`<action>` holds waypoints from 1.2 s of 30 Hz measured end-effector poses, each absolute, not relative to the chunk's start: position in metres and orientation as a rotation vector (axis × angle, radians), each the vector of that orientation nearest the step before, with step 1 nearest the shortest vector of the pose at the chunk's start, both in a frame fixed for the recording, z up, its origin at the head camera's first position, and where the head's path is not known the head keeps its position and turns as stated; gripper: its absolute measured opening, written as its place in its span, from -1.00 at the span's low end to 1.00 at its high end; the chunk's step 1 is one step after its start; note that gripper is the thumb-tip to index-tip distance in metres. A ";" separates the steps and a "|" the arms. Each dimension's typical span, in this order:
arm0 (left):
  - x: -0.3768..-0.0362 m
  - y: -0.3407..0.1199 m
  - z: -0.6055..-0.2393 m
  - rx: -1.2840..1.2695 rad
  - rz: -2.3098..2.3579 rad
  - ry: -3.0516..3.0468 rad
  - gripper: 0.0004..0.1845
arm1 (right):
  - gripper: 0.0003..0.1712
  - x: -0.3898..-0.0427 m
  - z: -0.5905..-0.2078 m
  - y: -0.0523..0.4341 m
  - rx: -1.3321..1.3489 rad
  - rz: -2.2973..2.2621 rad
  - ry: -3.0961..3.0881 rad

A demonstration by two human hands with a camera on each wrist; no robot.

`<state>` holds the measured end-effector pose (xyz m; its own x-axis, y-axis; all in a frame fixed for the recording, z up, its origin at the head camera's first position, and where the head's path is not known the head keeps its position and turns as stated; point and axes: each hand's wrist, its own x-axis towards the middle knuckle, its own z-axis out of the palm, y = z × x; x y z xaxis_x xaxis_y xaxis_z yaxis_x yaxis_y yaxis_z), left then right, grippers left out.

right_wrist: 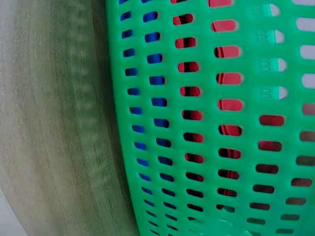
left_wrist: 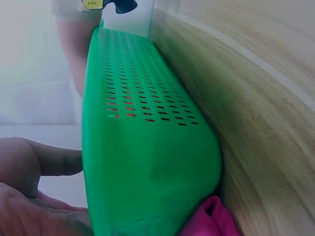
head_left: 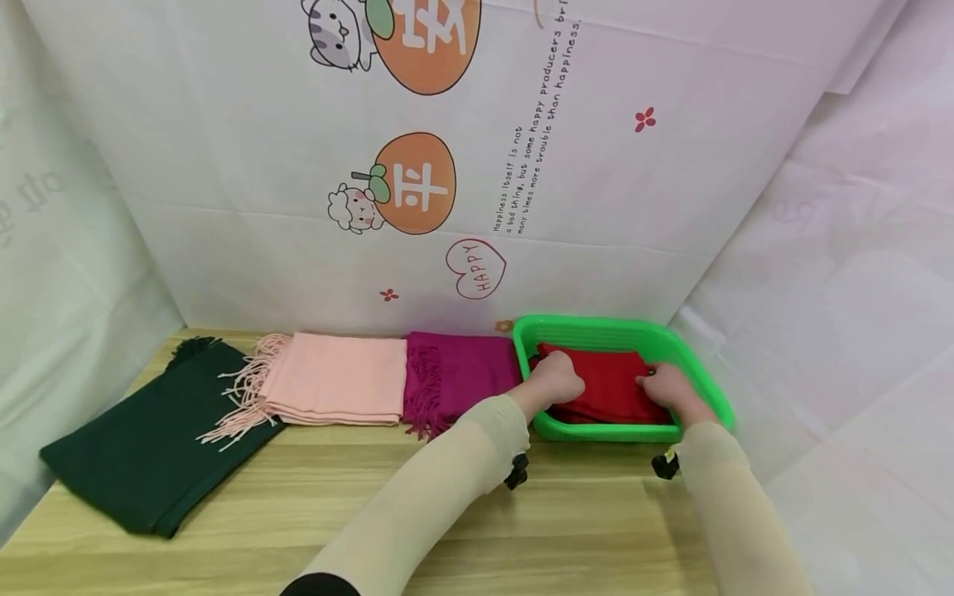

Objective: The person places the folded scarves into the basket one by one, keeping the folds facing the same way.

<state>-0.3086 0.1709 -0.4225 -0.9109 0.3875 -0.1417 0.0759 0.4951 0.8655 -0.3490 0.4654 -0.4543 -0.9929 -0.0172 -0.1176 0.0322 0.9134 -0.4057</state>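
Note:
A folded red scarf [head_left: 607, 385] lies inside the green basket [head_left: 622, 432] at the right of the table. My left hand [head_left: 555, 381] holds its left edge with curled fingers. At the opposite edge, my right hand [head_left: 667, 387] pinches the cloth near the basket's right side. The left wrist view catches part of my left hand [left_wrist: 29, 191] at the basket rim, its fingertips hidden behind the wall. Through the slots of the basket wall [right_wrist: 197, 147] in the right wrist view, red cloth shows above blue cloth [right_wrist: 156, 79].
Left of the basket, touching it, lies a folded magenta scarf [head_left: 469, 372] with fringe. Beside that are a folded pink scarf [head_left: 343, 377] and a dark green scarf [head_left: 164, 439] on the wooden table [head_left: 358, 505]. Printed white sheeting [head_left: 596, 207] hangs behind and at both sides.

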 end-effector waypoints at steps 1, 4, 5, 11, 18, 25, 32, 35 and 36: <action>-0.309 0.171 -0.422 0.396 1.374 2.422 -0.36 | -0.26 -0.349 -0.454 0.465 0.009 -0.619 2.953; -0.309 0.170 -0.422 0.406 1.356 2.406 -0.37 | -0.27 -0.348 -0.451 0.465 -0.017 -0.580 2.953; -0.308 0.169 -0.421 0.412 1.347 2.404 -0.37 | -0.28 -0.348 -0.451 0.464 -0.024 -0.566 2.955; -0.305 0.168 -0.420 0.432 1.334 2.407 -0.37 | -0.25 -0.347 -0.447 0.460 -0.010 -0.539 2.941; -0.301 0.161 -0.417 0.428 1.337 2.436 -0.38 | -0.11 -0.347 -0.448 0.458 0.030 -0.613 2.959; -0.293 0.150 -0.414 0.405 1.420 2.441 -0.51 | -0.08 -0.342 -0.441 0.449 0.018 -0.697 2.962; -0.286 0.135 -0.414 0.420 1.489 2.449 -0.31 | -0.10 -0.336 -0.433 0.431 0.014 -0.721 3.019; -0.286 0.128 -0.415 0.421 1.529 2.445 -0.14 | -0.09 -0.334 -0.431 0.422 0.005 -0.736 3.054; -0.287 0.126 -0.415 0.423 1.553 2.434 -0.14 | -0.09 -0.334 -0.431 0.419 0.001 -0.745 3.059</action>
